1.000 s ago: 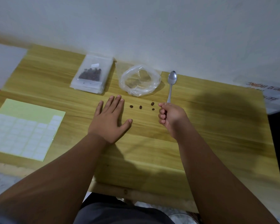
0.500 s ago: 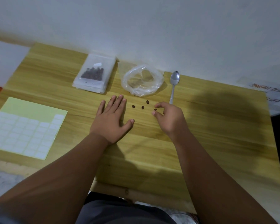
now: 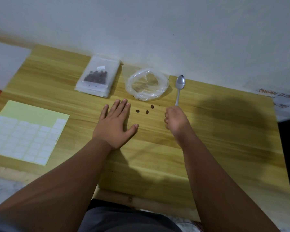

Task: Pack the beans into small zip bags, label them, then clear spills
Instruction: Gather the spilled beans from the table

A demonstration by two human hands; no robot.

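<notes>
Beans loose on tbl.

The table fills the middle of the frame. At the top middle, by the wall, a stack of zip bags lies flat, with packed beans in the top one. Right of the stack sits the open plastic bag. Right of that lies the spoon. Just below the open bag, three loose beans lie on the table. The left hand rests flat to their left. The right hand is to their right, just below the spoon's handle. The label sheet lies at the left of the frame, well apart from the bags.
</notes>
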